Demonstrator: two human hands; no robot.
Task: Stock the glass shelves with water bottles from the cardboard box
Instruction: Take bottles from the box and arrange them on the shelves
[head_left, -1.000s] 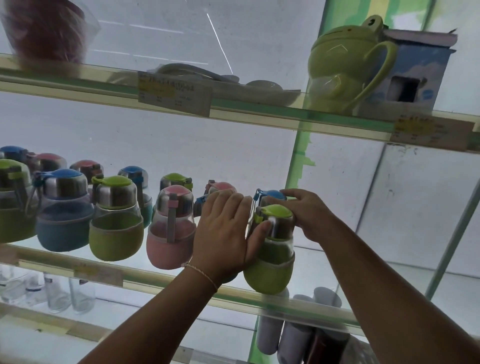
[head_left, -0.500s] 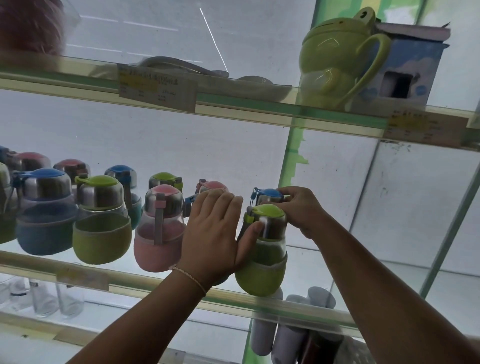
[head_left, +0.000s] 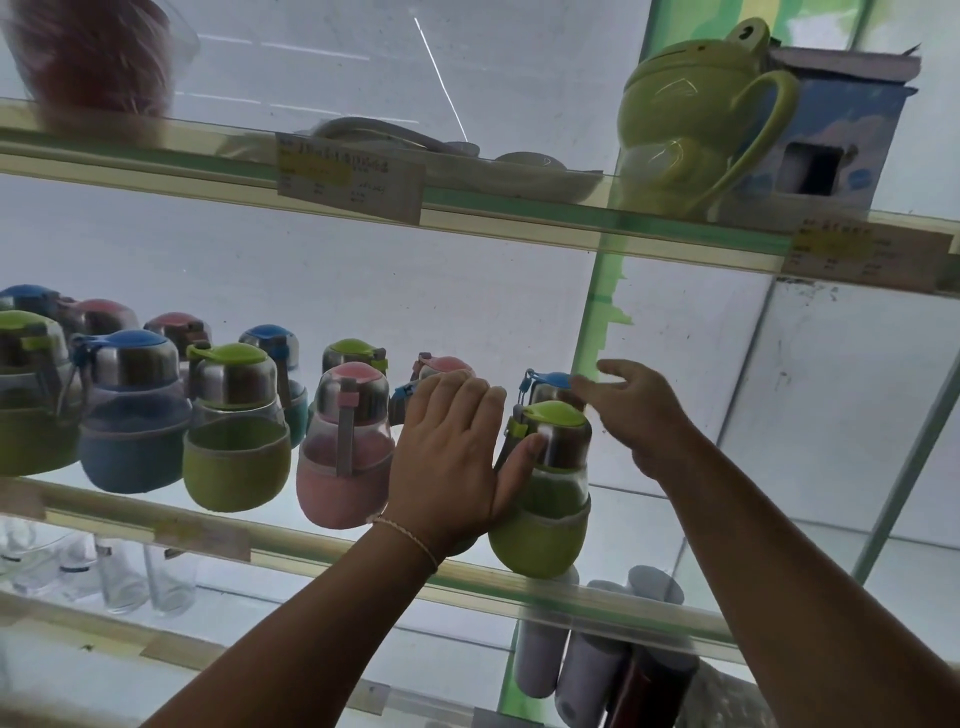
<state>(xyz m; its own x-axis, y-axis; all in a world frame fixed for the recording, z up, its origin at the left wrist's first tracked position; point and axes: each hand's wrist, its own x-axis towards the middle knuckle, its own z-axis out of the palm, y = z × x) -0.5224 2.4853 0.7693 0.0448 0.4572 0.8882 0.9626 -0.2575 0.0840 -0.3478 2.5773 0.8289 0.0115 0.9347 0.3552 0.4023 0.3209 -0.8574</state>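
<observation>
A row of squat water bottles with steel collars and coloured sleeves stands on the middle glass shelf (head_left: 311, 545). The rightmost one in front is a green bottle (head_left: 545, 525) with a green lid. My left hand (head_left: 447, 467) lies flat between it and a pink bottle (head_left: 345, 467), fingers straight, thumb pressed on the green bottle's steel collar. My hand hides another bottle; only its blue strap shows. My right hand (head_left: 639, 410) hovers open and blurred beside a blue-lidded bottle (head_left: 550, 382) in the back row, holding nothing. The cardboard box is out of view.
On the top shelf stand a green frog-shaped pitcher (head_left: 685, 119), a blue carton (head_left: 831, 135) and white dishes. Clear glasses (head_left: 130, 577) and several tall tumblers (head_left: 587, 670) stand on the shelf below. To the right of the green bottle the middle shelf is bare glass.
My right hand has let go of the bottle lids and lifted away to the right, its fingers spreading. My left hand stays against the green bottle.
</observation>
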